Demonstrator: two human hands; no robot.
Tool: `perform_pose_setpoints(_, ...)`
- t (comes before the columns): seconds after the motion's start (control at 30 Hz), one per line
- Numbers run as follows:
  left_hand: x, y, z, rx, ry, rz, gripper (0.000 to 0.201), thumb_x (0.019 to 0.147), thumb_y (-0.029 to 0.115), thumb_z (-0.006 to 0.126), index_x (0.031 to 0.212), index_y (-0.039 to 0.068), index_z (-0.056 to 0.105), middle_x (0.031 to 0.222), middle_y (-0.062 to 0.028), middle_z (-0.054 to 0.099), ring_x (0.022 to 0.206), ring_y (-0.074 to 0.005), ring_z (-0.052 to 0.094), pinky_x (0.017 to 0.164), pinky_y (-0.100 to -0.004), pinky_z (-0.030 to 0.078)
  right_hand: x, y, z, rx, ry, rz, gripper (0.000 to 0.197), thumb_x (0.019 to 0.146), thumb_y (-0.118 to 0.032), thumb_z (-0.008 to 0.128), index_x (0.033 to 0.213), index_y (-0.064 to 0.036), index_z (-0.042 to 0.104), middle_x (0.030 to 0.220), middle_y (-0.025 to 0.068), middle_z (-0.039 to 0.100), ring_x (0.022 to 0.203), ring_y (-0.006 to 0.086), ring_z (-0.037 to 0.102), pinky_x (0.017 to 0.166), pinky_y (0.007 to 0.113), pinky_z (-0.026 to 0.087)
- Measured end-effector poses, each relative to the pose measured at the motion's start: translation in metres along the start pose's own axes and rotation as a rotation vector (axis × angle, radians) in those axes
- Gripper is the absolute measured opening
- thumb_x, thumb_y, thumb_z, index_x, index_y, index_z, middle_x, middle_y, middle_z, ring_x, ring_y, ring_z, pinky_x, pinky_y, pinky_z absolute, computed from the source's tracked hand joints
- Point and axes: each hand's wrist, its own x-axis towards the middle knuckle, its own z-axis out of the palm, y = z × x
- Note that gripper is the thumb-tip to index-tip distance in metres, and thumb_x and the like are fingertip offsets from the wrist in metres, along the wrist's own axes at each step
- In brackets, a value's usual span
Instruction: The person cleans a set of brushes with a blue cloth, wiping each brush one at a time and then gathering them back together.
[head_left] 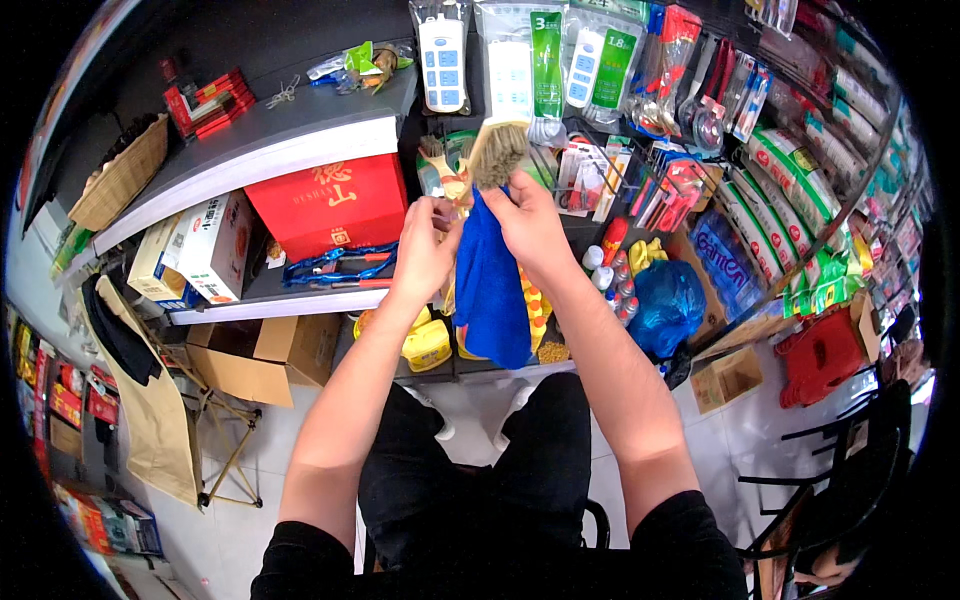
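A wooden brush with greyish bristles (pixel 502 156) stands upright between my hands, just above the front of the shelf. My left hand (pixel 428 248) is closed, its fingertips pinched at the base of smaller wooden brushes (pixel 452 182) with short dark bristles. My right hand (pixel 528 222) has its thumb and fingers closed on the top of a blue cloth (pixel 497 295), right under the bristles of the larger brush. The cloth hangs down between my forearms. Where the brush handles run is partly hidden by my fingers and the cloth.
Packaged power strips (pixel 443 65) hang at the back. On the left shelf are a red box (pixel 328 208) and a wicker basket (pixel 122 172). Yellow tubs (pixel 427 345), spray cans (pixel 614 240) and a blue plastic bag (pixel 668 298) sit low ahead. A folding chair (pixel 145 400) stands left.
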Motion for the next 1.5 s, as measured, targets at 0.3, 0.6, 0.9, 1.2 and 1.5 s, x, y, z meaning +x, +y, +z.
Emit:
perform_pose_setpoints(0.3,0.026,0.008,0.003,0.007,0.04,0.149,0.02,0.085,0.013,0.062,0.098,-0.003,0.061,0.091,-0.0148,0.059,0.075,-0.0224,0.06,0.067,-0.0324,0.048,0.019,0.0,-0.008,0.147,0.092,0.126,0.018,0.091,-0.018,0.056,0.102,-0.0036,0.057,0.082,0.0022,0.059,0.071,0.0078,0.054,0.064,0.023,0.043)
perform_pose_setpoints(0.6,0.039,-0.012,0.008,-0.247,0.006,-0.13,0.017,0.091,0.018,0.056,0.092,0.002,0.063,0.071,0.001,0.058,0.061,-0.0054,0.053,0.053,-0.023,0.045,0.01,0.042,-0.027,-0.156,0.029,0.053,0.033,0.087,-0.011,0.057,0.116,0.0007,0.05,0.088,0.0087,0.062,0.074,0.0095,0.056,0.063,0.023,0.045)
perform_pose_setpoints(0.9,0.055,0.008,-0.001,-0.334,0.015,-0.251,0.021,0.089,0.017,0.058,0.09,-0.003,0.062,0.069,-0.0039,0.061,0.058,-0.0072,0.054,0.053,-0.025,0.045,0.012,0.073,-0.013,-0.32,0.001,0.082,0.033,0.084,-0.012,0.058,0.115,-0.0027,0.052,0.085,0.0142,0.063,0.075,0.0182,0.061,0.067,0.03,0.047)
perform_pose_setpoints(1.2,0.086,0.011,-0.001,-0.215,0.124,-0.114,0.021,0.09,0.018,0.057,0.087,-0.003,0.062,0.072,-0.0075,0.063,0.064,-0.0106,0.055,0.059,-0.0275,0.045,0.032,0.083,-0.007,-0.358,0.092,-0.016,0.027,0.081,-0.015,0.06,0.103,-0.0022,0.053,0.084,0.0184,0.063,0.076,0.0274,0.063,0.069,0.036,0.048)
perform_pose_setpoints(1.5,0.122,0.0,0.018,0.045,0.255,-0.075,0.027,0.088,0.024,0.058,0.085,-0.003,0.063,0.072,-0.0155,0.064,0.067,-0.0254,0.063,0.064,-0.0348,0.048,0.047,0.088,-0.005,-0.392,0.172,-0.01,0.027,0.08,-0.02,0.062,0.098,-0.0013,0.054,0.086,0.0222,0.063,0.085,0.0388,0.061,0.075,0.043,0.048)
